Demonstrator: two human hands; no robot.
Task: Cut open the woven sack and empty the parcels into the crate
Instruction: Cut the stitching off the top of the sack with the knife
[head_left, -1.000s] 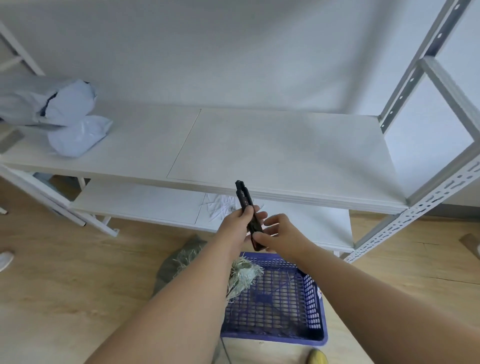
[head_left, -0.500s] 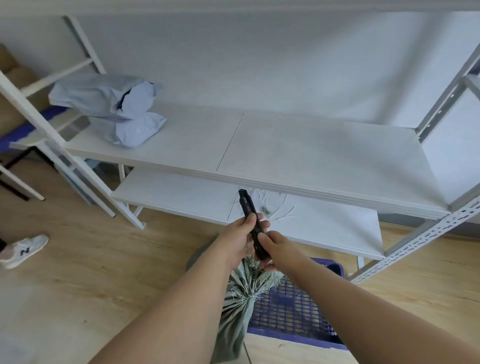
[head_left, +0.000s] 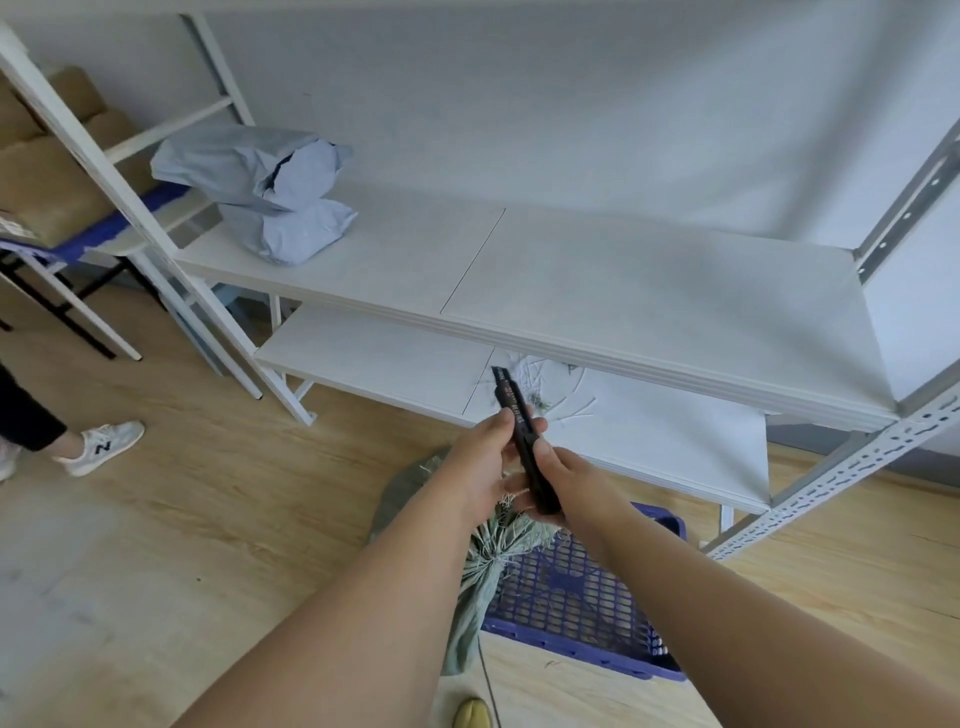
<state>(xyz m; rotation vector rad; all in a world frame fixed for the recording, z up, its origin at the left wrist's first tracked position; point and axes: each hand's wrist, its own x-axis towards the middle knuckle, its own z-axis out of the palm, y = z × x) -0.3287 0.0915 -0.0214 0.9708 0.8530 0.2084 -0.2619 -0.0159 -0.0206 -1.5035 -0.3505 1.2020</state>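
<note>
Since the earlier frames the view has been swinging left & tipping down: the grey mailers now sitting further right w/ more of the left side showing, while both hands are staying on the knife in about the same pose. Black utility knife (head_left: 522, 441) is pointing up and away, tip over the lower shelf (head_left: 374, 358), held above the sack. Left hand (head_left: 480, 467) is curling round the upper part of the handle, thumb lying along its left side; right hand (head_left: 563, 480) is gripping the lower end, thumb pressing on the top face. Whether the blade is out: can't tell. Green woven sack (head_left: 478, 582) is standing on the floor just below the hands, its frayed, bunched neck right under the knife's butt, its body running down beside the left forearm. Sack's right side is leaning against/overlapping the left edge of the purple mesh crate (head_left: 582, 608), which is sitting on the wood floor (head_left: 208, 519) under the right forearm, near the rack's front right post; no parcels showing in the visible part. Two grey mailer bags (head_left: 270, 192) are lying stacked at the left end of the upper shelf (head_left: 649, 280). White strips or scraps (head_left: 550, 384) are lying on the lower shelf past the knife tip. At far left a white sneaker (head_left: 101, 444) of another person is standing on the floor, and cardboard boxes (head_left: 47, 156) are resting on a blue-edged stand behind the rack.
</note>
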